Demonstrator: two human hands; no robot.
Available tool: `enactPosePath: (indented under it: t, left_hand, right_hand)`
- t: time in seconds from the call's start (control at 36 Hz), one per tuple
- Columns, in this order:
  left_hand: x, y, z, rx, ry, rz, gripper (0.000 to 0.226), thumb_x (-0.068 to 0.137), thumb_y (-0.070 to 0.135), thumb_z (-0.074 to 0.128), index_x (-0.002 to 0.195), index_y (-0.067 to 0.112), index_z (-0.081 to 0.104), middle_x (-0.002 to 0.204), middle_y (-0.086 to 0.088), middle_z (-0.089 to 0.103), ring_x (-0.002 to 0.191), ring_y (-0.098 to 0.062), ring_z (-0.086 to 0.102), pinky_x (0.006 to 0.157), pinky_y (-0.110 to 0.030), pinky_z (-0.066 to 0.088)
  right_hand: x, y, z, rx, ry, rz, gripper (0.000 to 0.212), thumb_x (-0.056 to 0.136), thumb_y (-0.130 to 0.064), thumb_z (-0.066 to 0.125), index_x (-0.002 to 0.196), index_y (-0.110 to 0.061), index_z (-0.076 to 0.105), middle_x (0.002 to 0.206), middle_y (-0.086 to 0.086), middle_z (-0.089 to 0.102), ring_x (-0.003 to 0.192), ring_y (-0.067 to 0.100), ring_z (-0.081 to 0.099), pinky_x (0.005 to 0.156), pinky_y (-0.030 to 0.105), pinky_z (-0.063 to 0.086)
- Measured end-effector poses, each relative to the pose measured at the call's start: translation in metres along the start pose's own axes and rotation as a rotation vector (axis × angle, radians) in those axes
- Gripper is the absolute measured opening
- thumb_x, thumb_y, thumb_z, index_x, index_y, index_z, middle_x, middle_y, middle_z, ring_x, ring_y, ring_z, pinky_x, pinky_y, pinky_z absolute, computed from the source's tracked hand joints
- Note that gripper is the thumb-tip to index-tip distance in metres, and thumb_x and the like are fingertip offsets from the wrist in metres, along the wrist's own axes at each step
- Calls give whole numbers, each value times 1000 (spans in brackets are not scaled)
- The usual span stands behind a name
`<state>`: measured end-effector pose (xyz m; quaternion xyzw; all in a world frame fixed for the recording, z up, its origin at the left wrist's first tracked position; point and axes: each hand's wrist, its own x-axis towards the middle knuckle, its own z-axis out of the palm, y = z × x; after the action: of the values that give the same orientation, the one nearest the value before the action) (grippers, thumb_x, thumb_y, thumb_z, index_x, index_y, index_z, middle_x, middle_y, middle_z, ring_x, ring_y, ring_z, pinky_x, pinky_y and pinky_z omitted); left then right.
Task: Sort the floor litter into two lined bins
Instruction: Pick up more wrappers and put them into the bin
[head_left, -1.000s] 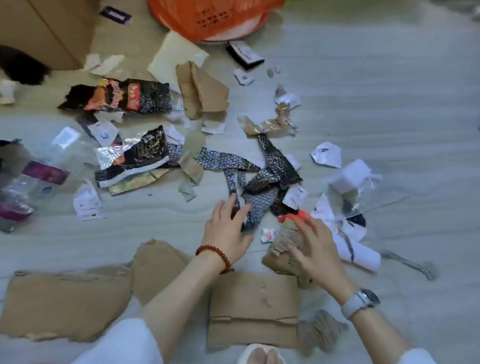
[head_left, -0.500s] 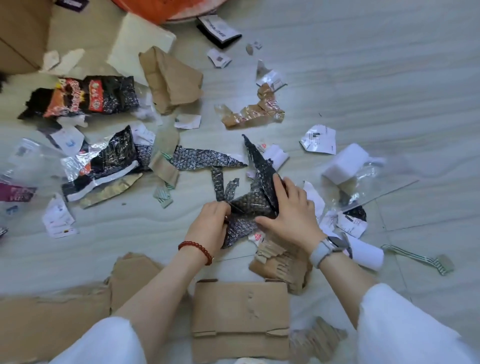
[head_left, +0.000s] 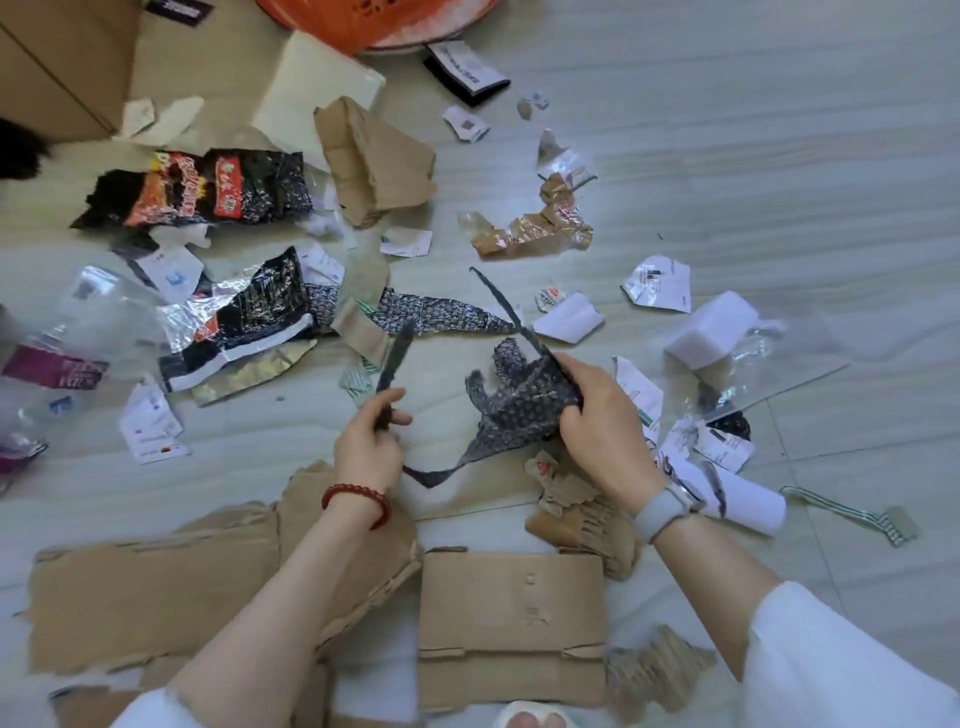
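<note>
Two hands are gripping dark patterned film above the floor (head_left: 779, 156): the right hand (head_left: 605, 415) is clutching one crumpled wad (head_left: 519, 400), the left hand (head_left: 370, 441) pinching one strip (head_left: 396, 353). Risk, I judge: the wad's trailing tail snagging cardboard (head_left: 156, 597) and tearing, scattering more scraps. One orange bin (head_left: 395, 21) is showing.

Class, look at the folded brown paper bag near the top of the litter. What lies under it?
Under the brown paper bag a corner of a cream sheet shows, and floor. Anything beneath its middle is covered.
</note>
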<state>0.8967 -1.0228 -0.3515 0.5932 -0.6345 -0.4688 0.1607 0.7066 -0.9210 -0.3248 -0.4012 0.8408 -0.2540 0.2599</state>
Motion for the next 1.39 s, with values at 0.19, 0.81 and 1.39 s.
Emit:
enactPosePath:
  t: [0.19, 0.81, 1.39]
  left_hand:
    - [-21, 22, -5, -688, -358, -398, 82, 72, 58, 57, 141, 21, 32, 129, 4, 46, 107, -19, 53, 102, -50, 39]
    - [-11, 2, -47, -618, 64, -263, 54, 91, -14, 29, 108, 30, 55, 80, -5, 53, 56, -8, 56, 64, -26, 45]
    - [-45, 15, -53, 511, -309, 157, 49, 99, 42, 11, 110, 20, 54, 90, -1, 43, 91, -24, 47, 72, -29, 27]
  right_hand:
    - [-24, -47, 31, 290, 128, 55, 26, 89, -5, 52, 113, -11, 57, 106, 3, 57, 99, 17, 54, 86, 23, 40]
    - [-71, -72, 57, 385, -519, 167, 49, 90, -39, 53, 134, -30, 34, 112, -2, 56, 90, 15, 61, 72, 26, 53]
    - [-48, -91, 56, 1324, -386, 699, 38, 101, -24, 33, 129, 1, 39, 98, 18, 58, 86, 28, 60, 78, 34, 50]
